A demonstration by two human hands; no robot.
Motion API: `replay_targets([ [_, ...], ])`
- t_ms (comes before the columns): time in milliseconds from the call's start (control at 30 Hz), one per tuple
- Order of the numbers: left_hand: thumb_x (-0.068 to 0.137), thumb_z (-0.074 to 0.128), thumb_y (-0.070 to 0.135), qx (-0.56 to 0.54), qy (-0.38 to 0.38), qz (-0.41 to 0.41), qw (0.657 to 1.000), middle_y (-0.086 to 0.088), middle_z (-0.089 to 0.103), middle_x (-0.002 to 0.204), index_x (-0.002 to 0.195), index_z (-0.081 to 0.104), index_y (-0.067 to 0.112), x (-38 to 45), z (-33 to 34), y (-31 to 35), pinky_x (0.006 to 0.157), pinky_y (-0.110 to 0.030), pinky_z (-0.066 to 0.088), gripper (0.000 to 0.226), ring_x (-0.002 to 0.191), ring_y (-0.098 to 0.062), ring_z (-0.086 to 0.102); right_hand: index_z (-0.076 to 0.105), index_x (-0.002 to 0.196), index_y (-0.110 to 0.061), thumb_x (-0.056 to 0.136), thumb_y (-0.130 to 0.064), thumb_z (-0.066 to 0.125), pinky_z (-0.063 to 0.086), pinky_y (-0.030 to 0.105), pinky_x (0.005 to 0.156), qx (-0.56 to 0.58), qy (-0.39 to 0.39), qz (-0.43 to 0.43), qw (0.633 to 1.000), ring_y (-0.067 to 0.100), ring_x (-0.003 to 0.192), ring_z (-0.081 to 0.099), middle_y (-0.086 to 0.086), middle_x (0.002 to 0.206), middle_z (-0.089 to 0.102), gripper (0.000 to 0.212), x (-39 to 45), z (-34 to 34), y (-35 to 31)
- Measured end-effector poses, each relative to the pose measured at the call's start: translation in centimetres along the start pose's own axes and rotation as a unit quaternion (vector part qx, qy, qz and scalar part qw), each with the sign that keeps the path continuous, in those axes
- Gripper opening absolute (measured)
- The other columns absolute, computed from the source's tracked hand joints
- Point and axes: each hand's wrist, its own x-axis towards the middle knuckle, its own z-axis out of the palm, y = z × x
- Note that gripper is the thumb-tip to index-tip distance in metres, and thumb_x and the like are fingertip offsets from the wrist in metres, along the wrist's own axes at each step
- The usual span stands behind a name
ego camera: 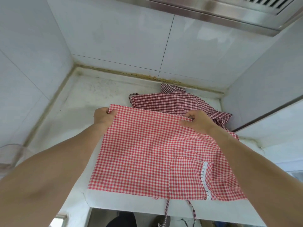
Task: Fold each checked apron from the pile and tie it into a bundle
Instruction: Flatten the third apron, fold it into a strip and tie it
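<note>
My left hand (103, 115) pinches the far left corner of the red checked apron (147, 153), with the thumb on top of the cloth and the other fingers curled under it. My right hand (196, 122) grips the far edge of the same apron near its right end; the fingers are curled around the hem and the thumb lies along it. So both hands are closed on this one cloth and hold nothing else.

The apron lies spread on the white worktop (78, 102). Its long axis goes from my left to my right, and the edge that I hold points away from me, toward the tiled wall (131, 38). On the right part of the apron there is a pocket (186, 176) with a white lace trim (205, 177); the opening of the pocket faces right. What it has inside I cannot tell. The near edge of the apron reaches the front edge of the worktop, and two thin ties (166, 213) hang down from there.

Just behind the apron, against the wall, lies the pile of dark red checked aprons (172, 102), crumpled and touching the apron's far edge.
</note>
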Motion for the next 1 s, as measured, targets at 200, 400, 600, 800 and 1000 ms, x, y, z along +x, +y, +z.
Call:
replay_targets([
  [200, 0.099, 0.06, 0.019, 0.068, 0.066, 0.024, 0.995, -0.019, 0.068, 0.093, 0.092, 0.068, -0.002, -1.3, -3.7, 0.4, 0.085, -0.04, 0.054, 0.024, 0.083, -0.032, 0.063, 0.069, 0.101, -0.011, 0.089, -0.045, 0.069, 0.045, 0.033, 0.089, -0.115, -0.015, 0.074, 0.99, 0.022, 0.094, 0.061, 0.002, 0.1, 0.067, 0.036, -0.6, -2.3, 1.7],
  [400, 0.094, 0.059, 0.01, 0.147, 0.077, -0.097, 0.981, -0.026, 0.051, 0.14, 0.142, 0.041, -0.005, -3.2, -4.8, 1.6, 0.104, -0.042, 0.044, 0.054, 0.126, -0.04, 0.053, 0.065, 0.09, -0.013, 0.09, -0.032, 0.071, 0.042, 0.03, 0.078, -0.105, 0.01, 0.058, 0.993, 0.019, 0.085, 0.059, -0.001, 0.088, 0.061, 0.021, -1.8, -1.9, 0.0],
  [600, 0.087, 0.068, 0.012, 0.165, -0.06, 0.209, 0.962, -0.008, 0.049, 0.139, 0.14, 0.044, 0.014, -9.3, 3.1, 8.0, 0.111, -0.04, 0.042, 0.058, 0.13, -0.026, 0.049, 0.06, 0.088, -0.019, 0.088, -0.029, 0.074, 0.04, 0.028, 0.074, -0.12, 0.041, 0.038, 0.991, 0.016, 0.082, 0.055, -0.006, 0.085, 0.056, 0.017, -3.2, -1.4, -0.8],
  [800, 0.085, 0.075, 0.023, 0.241, -0.265, 0.375, 0.855, -0.004, 0.051, 0.142, 0.143, 0.044, 0.012, -15.6, 11.7, 13.9, 0.115, -0.04, 0.036, 0.067, 0.132, -0.022, 0.047, 0.06, 0.076, -0.02, 0.083, -0.022, 0.076, 0.038, 0.024, 0.066, -0.126, 0.059, -0.014, 0.99, 0.012, 0.075, 0.056, -0.006, 0.079, 0.06, 0.018, -4.8, -1.9, -1.3],
  [1000, 0.094, 0.067, 0.034, 0.363, -0.323, 0.319, 0.814, 0.002, 0.065, 0.089, 0.091, 0.066, 0.017, -14.8, 13.7, 15.5, 0.067, -0.028, 0.047, 0.017, 0.078, -0.012, 0.06, 0.07, 0.086, -0.019, 0.077, -0.023, 0.08, 0.047, 0.026, 0.072, -0.053, 0.037, -0.039, 0.997, 0.011, 0.078, 0.062, -0.008, 0.085, 0.066, 0.014, -5.0, -3.0, 1.9],
])
